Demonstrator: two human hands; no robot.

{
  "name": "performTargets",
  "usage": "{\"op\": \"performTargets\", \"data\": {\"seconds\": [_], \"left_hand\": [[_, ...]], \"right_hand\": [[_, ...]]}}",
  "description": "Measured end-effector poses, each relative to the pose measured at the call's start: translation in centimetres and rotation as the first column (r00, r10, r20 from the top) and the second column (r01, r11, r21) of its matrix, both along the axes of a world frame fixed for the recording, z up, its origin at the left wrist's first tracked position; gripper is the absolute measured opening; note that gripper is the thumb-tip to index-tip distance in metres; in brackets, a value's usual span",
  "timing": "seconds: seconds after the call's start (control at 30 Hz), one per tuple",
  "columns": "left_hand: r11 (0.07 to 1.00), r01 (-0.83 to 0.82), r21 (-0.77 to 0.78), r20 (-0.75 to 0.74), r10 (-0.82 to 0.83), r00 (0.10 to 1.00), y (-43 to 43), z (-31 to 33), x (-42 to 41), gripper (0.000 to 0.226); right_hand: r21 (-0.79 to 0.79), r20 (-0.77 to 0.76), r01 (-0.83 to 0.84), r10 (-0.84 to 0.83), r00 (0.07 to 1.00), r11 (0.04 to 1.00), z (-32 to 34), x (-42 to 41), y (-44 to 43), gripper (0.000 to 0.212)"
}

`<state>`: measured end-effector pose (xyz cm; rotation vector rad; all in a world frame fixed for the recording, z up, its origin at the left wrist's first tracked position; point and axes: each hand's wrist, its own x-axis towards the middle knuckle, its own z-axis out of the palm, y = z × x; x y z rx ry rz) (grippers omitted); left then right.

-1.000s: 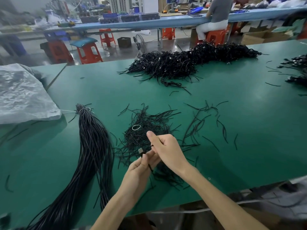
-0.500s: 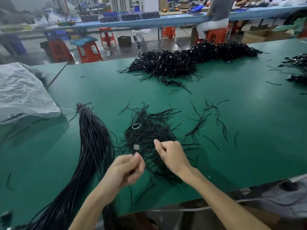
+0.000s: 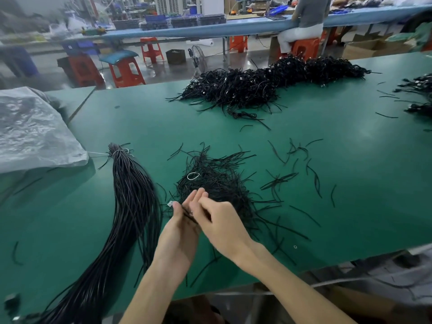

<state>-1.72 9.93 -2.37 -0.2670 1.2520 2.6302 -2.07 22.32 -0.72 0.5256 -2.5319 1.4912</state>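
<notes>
My left hand [image 3: 180, 237] and my right hand [image 3: 222, 225] meet above the near part of the green table [image 3: 350, 195]. Between them runs a thin black cable [image 3: 190, 217] with a small silvery plug [image 3: 170, 204] at its end. The left thumb pins the cable against the left fingers just below the plug. My right hand's curled fingers pinch the same cable beside the left palm. Under and behind the hands lies a loose pile of short black ties [image 3: 217, 183] with a small white ring [image 3: 192, 176] on it.
A long tied bundle of black cables [image 3: 131, 202] runs along the left, beside a crumpled plastic bag [image 3: 30, 132]. A big heap of coiled cables [image 3: 268, 87] sits at the back, more cables [image 3: 420, 90] at the right edge. Loose ties [image 3: 313, 174] are scattered right.
My left hand first swung down and left away from the right hand, then came back up beside it. The plug now sticks out by the left thumb.
</notes>
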Motion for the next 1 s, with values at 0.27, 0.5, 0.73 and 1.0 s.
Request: {"op": "performTargets", "data": {"seconds": [0.27,0.5,0.73,1.0], "left_hand": [[0.899,-0.067,0.432,0.018,0.065,0.998,-4.5,1.8,-0.6,0.025],[0.459,0.411,-0.788,0.029,-0.639,0.768,-3.7,0.9,1.7,0.049],[0.869,0.053,-0.491,-0.142,-0.14,0.98,-1.8,-2.6,1.6,0.047],[0.761,0.191,-0.62,-0.237,-0.413,0.879,-2.4,-1.7,1.9,0.037]], "right_hand": [[0.209,-0.076,0.108,-0.094,0.993,0.972,-3.5,-1.2,3.2,0.05],[0.273,-0.185,0.208,-0.161,0.97,0.939,-0.2,-3.8,3.3,0.056],[-0.072,0.013,0.153,-0.153,0.988,0.986,1.0,-1.5,-0.1,0.055],[-0.462,0.266,0.198,-0.078,0.961,0.864,2.8,-1.0,0.7,0.053]]}}
